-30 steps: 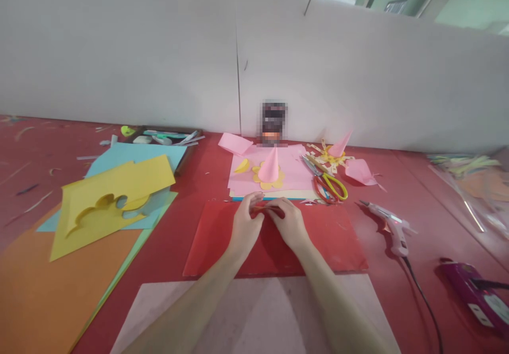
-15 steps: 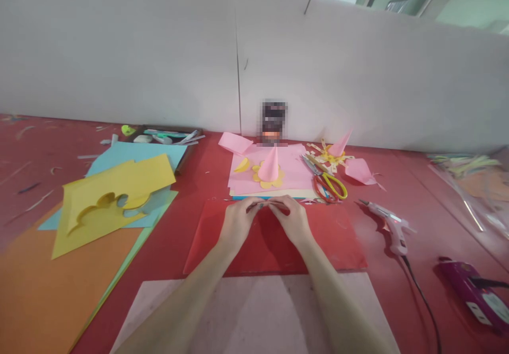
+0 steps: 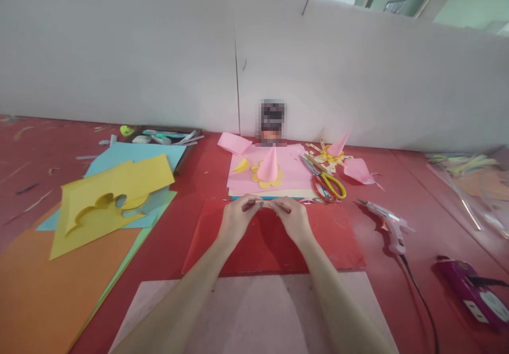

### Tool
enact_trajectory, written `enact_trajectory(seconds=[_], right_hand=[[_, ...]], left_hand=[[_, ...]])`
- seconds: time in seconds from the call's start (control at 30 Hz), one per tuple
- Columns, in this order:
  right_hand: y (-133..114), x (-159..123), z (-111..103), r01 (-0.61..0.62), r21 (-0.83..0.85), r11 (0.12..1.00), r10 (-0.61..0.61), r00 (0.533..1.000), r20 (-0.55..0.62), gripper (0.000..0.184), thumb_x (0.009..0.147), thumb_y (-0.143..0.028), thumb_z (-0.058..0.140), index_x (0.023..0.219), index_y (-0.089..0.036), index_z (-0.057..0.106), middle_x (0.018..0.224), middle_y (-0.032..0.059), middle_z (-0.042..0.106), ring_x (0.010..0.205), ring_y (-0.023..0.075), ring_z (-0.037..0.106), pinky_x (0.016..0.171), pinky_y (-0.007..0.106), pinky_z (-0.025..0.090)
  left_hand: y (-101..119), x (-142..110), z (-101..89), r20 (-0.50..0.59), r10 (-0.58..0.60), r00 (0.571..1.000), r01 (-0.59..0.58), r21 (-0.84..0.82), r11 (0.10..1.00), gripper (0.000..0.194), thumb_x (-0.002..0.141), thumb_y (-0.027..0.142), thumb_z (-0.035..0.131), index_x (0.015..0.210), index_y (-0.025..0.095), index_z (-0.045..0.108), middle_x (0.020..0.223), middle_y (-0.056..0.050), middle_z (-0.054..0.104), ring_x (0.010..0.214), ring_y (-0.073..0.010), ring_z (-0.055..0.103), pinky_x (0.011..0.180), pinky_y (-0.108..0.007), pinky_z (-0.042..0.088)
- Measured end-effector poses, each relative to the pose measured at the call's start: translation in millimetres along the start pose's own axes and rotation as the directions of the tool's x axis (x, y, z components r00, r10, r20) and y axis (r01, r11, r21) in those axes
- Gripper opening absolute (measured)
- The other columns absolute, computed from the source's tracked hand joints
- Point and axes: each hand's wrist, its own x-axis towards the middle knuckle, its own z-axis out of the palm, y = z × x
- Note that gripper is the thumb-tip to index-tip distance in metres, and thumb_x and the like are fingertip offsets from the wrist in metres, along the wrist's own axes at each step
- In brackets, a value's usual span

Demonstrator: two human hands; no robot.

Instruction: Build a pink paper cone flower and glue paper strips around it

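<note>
My left hand (image 3: 234, 221) and my right hand (image 3: 293, 220) meet fingertip to fingertip over the far edge of a red sheet (image 3: 330, 242) lying on the table. Both hands are closed in a pinch on a small red piece (image 3: 265, 205), which is mostly hidden by the fingers. Just beyond the hands lies a pink sheet (image 3: 294, 171) with a pink paper cone (image 3: 269, 166) standing on a yellow flower cut-out (image 3: 262, 182).
Red-and-yellow scissors (image 3: 328, 183) lie right of the pink sheet, with more pink cones (image 3: 358, 169) beyond. A glue gun (image 3: 387, 226) and its cord lie to the right, near a purple power strip (image 3: 473, 293). Yellow (image 3: 115, 195), blue and orange (image 3: 47, 290) sheets lie left.
Both hands have shifted slightly away from me, to the far edge of the red sheet. The fingertips have drawn closer together around the small piece.
</note>
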Motion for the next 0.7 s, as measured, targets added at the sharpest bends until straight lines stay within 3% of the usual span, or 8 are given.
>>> enact_trajectory(seconds=[0.23, 0.53, 0.63, 0.7], right_hand=[[-5, -1, 0, 0.021, -0.053, 0.998, -0.021, 1.000, 0.006, 0.015, 0.077, -0.034, 0.058, 0.081, -0.022, 0.067, 0.082, 0.0019, 0.065, 0.078, 0.0153, 0.060, 0.074, 0.027, 0.048], [-7, 2, -5, -0.076, -0.095, 0.993, 0.064, 0.990, -0.129, 0.018, 0.078, -0.034, 0.054, 0.072, -0.018, 0.061, 0.073, 0.0013, 0.063, 0.072, 0.0149, 0.057, 0.071, 0.025, 0.043], [-4, 4, -11, -0.100, -0.077, 0.992, 0.080, 0.970, -0.231, 0.021, 0.078, -0.037, 0.052, 0.071, -0.018, 0.058, 0.071, 0.0012, 0.062, 0.071, 0.0150, 0.056, 0.070, 0.026, 0.042], [-1, 6, -16, -0.139, -0.060, 0.988, 0.109, 0.929, -0.355, 0.024, 0.079, -0.040, 0.050, 0.070, -0.018, 0.056, 0.068, 0.0009, 0.061, 0.067, 0.0146, 0.055, 0.069, 0.026, 0.042]], left_hand=[[5, -3, 0.3, 0.046, 0.029, 0.998, -0.032, 0.049, 0.998, 0.012, 0.077, 0.026, 0.054, 0.079, 0.022, 0.065, 0.076, 0.001, 0.069, 0.071, -0.0147, 0.064, 0.070, -0.025, 0.051], [7, -5, 0.8, 0.052, 0.046, 0.998, -0.052, 0.120, 0.991, 0.012, 0.078, 0.025, 0.053, 0.077, 0.022, 0.064, 0.072, 0.002, 0.067, 0.069, -0.0140, 0.063, 0.069, -0.024, 0.049], [4, -3, 0.8, 0.018, 0.008, 1.000, -0.009, 0.037, 0.999, 0.010, 0.077, 0.026, 0.054, 0.077, 0.021, 0.063, 0.073, 0.001, 0.068, 0.068, -0.0138, 0.064, 0.070, -0.025, 0.050], [4, -1, 0.5, -0.015, -0.024, 1.000, 0.023, -0.027, 0.999, 0.010, 0.076, 0.027, 0.055, 0.076, 0.021, 0.063, 0.072, 0.001, 0.068, 0.067, -0.0142, 0.064, 0.070, -0.025, 0.051]])
